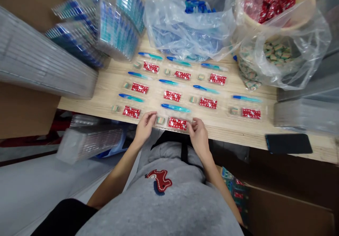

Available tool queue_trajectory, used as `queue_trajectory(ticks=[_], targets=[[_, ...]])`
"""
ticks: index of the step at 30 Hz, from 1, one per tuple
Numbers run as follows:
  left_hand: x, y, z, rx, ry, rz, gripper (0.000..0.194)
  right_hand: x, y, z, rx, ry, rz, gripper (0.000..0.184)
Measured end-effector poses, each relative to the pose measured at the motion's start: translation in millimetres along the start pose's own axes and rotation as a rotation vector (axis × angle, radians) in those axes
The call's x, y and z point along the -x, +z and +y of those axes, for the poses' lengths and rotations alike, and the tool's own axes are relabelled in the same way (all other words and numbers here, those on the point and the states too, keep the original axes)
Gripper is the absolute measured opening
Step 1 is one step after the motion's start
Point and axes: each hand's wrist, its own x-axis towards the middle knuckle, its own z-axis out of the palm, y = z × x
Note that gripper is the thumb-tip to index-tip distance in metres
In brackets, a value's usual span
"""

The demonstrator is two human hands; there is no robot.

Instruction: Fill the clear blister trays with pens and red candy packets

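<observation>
A transparent tray (165,121) lies at the near edge of the table (235,135), holding a blue-and-teal pen (176,108) along its far side, with a small striped eraser (160,120) and a red patterned packet (177,123) side by side in front. The left hand (145,124) is at its left end, thumb and fingers bent close together; the right hand (197,131) is at its right end, thumb beside the packet and fingers curled. Whether either hand pinches the plastic, I cannot tell. Similar filled trays (208,102) spread in rows toward the far edge, one set apart to the right. Beyond them, a plastic bag of blue pieces (198,6) stands at the far edge; toward the far right corner are a cream tub (308,15) of red packets and a bag of erasers (277,54). Stacked pen packs (118,27) fill the far left corner, a tall stack of plastic trays (47,55) the left edge. A dark phone (289,143) lies near the near right corner.
</observation>
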Motion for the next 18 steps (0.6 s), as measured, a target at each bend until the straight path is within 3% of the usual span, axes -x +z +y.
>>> queue_trajectory(ticks=[8,13,18], targets=[[-2.6,0.2,4.1,-0.279,0.121,-0.1,0.046,0.2,-4.2,2.9,0.103,-0.056,-0.065,0.044],[7.1,3.0,13.4,-0.241,0.061,-0.141,0.049,5.9,-13.3,3.4,0.036,-0.025,-0.088,0.037],[21.0,7.1,29.2,-0.184,0.081,-0.184,0.048,18.2,-32.1,7.8,-0.067,0.048,-0.028,0.036]])
